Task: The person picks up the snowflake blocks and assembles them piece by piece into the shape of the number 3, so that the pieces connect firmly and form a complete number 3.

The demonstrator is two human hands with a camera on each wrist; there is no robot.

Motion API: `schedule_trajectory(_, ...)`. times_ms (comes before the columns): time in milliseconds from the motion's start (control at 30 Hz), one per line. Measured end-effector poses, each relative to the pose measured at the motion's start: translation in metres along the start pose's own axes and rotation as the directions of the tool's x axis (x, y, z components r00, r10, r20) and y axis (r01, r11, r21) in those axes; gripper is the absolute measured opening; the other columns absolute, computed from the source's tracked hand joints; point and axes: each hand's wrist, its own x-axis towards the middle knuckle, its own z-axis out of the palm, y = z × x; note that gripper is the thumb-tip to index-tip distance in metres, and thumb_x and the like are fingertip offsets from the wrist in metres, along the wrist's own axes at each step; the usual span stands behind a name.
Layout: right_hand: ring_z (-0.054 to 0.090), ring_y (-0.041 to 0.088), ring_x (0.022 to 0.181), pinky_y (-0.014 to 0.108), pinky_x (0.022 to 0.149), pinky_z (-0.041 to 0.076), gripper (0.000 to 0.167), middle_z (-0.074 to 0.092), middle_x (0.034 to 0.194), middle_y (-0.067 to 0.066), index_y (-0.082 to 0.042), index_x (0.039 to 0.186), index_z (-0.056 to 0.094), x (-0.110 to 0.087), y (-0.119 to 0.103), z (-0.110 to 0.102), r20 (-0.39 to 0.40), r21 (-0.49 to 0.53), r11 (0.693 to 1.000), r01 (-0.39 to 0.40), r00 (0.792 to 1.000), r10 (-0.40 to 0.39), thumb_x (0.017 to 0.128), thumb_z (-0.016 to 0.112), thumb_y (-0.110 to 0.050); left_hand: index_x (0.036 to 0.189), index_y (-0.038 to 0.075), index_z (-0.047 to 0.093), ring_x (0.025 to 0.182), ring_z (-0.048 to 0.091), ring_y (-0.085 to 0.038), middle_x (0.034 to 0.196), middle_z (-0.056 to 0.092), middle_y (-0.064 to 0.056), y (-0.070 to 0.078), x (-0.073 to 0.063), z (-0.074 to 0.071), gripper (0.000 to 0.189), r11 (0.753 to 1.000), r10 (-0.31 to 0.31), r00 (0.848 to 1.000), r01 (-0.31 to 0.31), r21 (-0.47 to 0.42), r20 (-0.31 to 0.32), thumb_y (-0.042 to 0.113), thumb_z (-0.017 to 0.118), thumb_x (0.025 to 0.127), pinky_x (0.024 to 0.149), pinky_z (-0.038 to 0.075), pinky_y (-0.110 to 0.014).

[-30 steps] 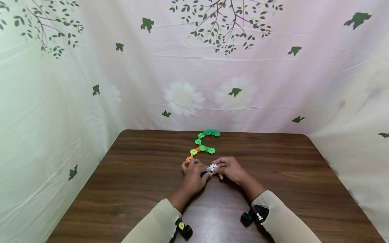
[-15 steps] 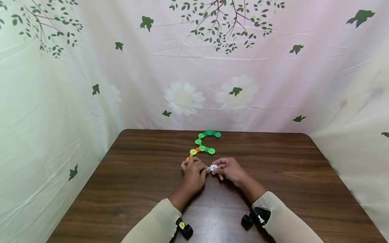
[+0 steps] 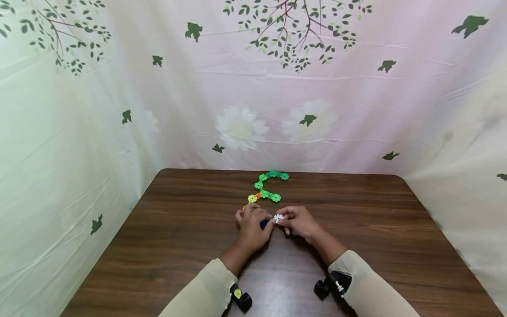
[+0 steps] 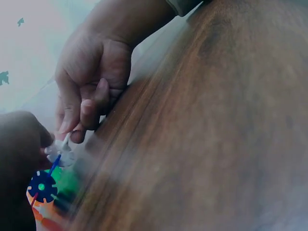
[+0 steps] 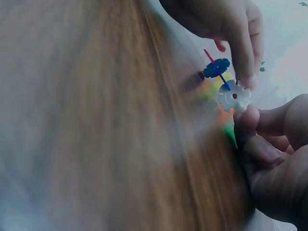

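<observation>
A chain of flower-shaped interlocking discs runs in a winding line from green (image 3: 259, 185) through yellow (image 3: 252, 199) and orange to my left hand (image 3: 252, 226). That hand's fingers cover part of it. Beyond them come a dark blue disc (image 4: 42, 186), a thin blue one seen edge-on and a white disc (image 5: 234, 96). My left thumb and finger pinch this white disc. My right hand (image 3: 303, 222) pinches a second white disc (image 4: 66, 140), seen edge-on against the first in the left wrist view. Both hands are close together, low over the table.
The brown wooden table (image 3: 178, 255) has rounded back corners, and the green end of the chain lies near its back edge. A printed curtain (image 3: 261, 88) with leaves and birds hangs behind and on both sides. Black wrist cameras (image 3: 321, 289) sit at both cuffs.
The hands stay almost in place with small finger shifts. My left fingers now cover more of the orange disc, and the dark blue disc beside the left thumb shows again after being mostly hidden.
</observation>
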Motion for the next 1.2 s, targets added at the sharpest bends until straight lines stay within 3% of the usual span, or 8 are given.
schedule_trajectory(167, 0.056, 0.011, 0.061, 0.023, 0.053, 0.046, 0.032, 0.069, 0.094, 0.008, 0.008, 0.132, 0.071, 0.002, 0.001, -0.006, -0.075, -0.102, 0.993, 0.061, 0.995, -0.069, 0.102, 0.073, -0.001, 0.108, 0.009, 0.085, 0.123, 0.058, -0.036, 0.118, 0.076, -0.010, -0.012, 0.005, 0.000, 0.016, 0.999, 0.002, 0.996, -0.006, -0.040, -0.095, 0.017, 0.083, 0.094, 0.100, 0.027, -0.065)
schedule_trajectory(300, 0.053, 0.011, 0.056, 0.024, 0.049, 0.043, 0.030, 0.066, 0.079, 0.005, 0.006, 0.130, 0.074, 0.007, 0.002, -0.012, -0.143, -0.112, 0.992, 0.062, 0.987, -0.078, 0.106, 0.072, -0.013, 0.117, 0.007, 0.083, 0.125, 0.058, -0.040, 0.126, 0.070, -0.016, -0.023, 0.013, -0.006, 0.025, 0.993, -0.082, 0.984, 0.068, -0.095, -0.156, 0.019, 0.083, 0.095, 0.100, 0.030, -0.067)
schedule_trajectory(433, 0.053, 0.012, 0.054, 0.024, 0.047, 0.040, 0.032, 0.059, 0.065, 0.002, 0.003, 0.130, 0.074, 0.016, 0.007, -0.015, -0.196, -0.067, 0.997, 0.046, 0.979, -0.058, 0.109, 0.069, -0.021, 0.127, 0.006, 0.080, 0.127, 0.059, -0.041, 0.133, 0.067, -0.018, -0.034, 0.019, -0.011, 0.032, 0.974, -0.178, 0.976, 0.157, -0.164, -0.125, 0.021, 0.081, 0.098, 0.103, 0.035, -0.066)
schedule_trajectory(533, 0.057, 0.014, 0.058, 0.026, 0.049, 0.043, 0.032, 0.066, 0.079, 0.004, 0.001, 0.132, 0.073, 0.024, 0.010, -0.015, -0.235, -0.086, 0.994, 0.063, 0.968, -0.082, 0.109, 0.069, -0.020, 0.130, 0.003, 0.078, 0.125, 0.063, -0.040, 0.133, 0.066, -0.020, -0.041, 0.024, -0.010, 0.035, 0.955, -0.214, 0.971, 0.186, -0.229, -0.104, 0.018, 0.080, 0.099, 0.107, 0.045, -0.062)
schedule_trajectory(700, 0.060, 0.016, 0.061, 0.028, 0.055, 0.051, 0.030, 0.070, 0.108, 0.015, 0.002, 0.133, 0.071, 0.037, 0.011, -0.014, -0.259, -0.143, 0.983, 0.119, 0.954, -0.153, 0.106, 0.072, -0.011, 0.132, -0.001, 0.076, 0.115, 0.069, -0.040, 0.133, 0.066, -0.022, -0.047, 0.030, -0.008, 0.035, 0.935, -0.237, 0.967, 0.201, -0.292, -0.094, 0.013, 0.078, 0.099, 0.100, 0.057, -0.057)
schedule_trajectory(967, 0.060, 0.013, 0.066, 0.027, 0.060, 0.056, 0.039, 0.067, 0.137, 0.027, 0.002, 0.141, 0.069, 0.051, 0.010, -0.015, -0.242, -0.197, 0.967, 0.163, 0.947, -0.209, 0.103, 0.073, -0.001, 0.132, -0.003, 0.075, 0.115, 0.070, -0.040, 0.133, 0.068, -0.025, -0.056, 0.037, -0.008, 0.028, 0.925, -0.261, 0.964, 0.234, -0.299, -0.053, 0.008, 0.066, 0.108, 0.100, 0.058, -0.058)
schedule_trajectory(1100, 0.060, 0.013, 0.061, 0.027, 0.058, 0.055, 0.040, 0.065, 0.145, 0.027, 0.000, 0.141, 0.071, 0.053, 0.010, -0.015, -0.216, -0.242, 0.955, 0.174, 0.949, -0.228, 0.102, 0.075, -0.001, 0.135, -0.004, 0.073, 0.128, 0.068, -0.041, 0.137, 0.070, -0.024, -0.067, 0.041, -0.015, 0.031, 0.913, -0.270, 0.963, 0.257, -0.317, 0.005, 0.010, 0.055, 0.114, 0.109, 0.055, -0.058)
schedule_trajectory(1200, 0.059, 0.014, 0.056, 0.028, 0.056, 0.054, 0.039, 0.064, 0.147, 0.027, -0.001, 0.139, 0.073, 0.053, 0.009, -0.016, -0.199, -0.275, 0.943, 0.190, 0.948, -0.249, 0.100, 0.076, -0.002, 0.140, 0.000, 0.071, 0.130, 0.068, -0.039, 0.138, 0.072, -0.020, -0.072, 0.042, -0.021, 0.034, 0.893, -0.295, 0.952, 0.304, -0.331, 0.079, 0.018, 0.057, 0.115, 0.111, 0.054, -0.058)
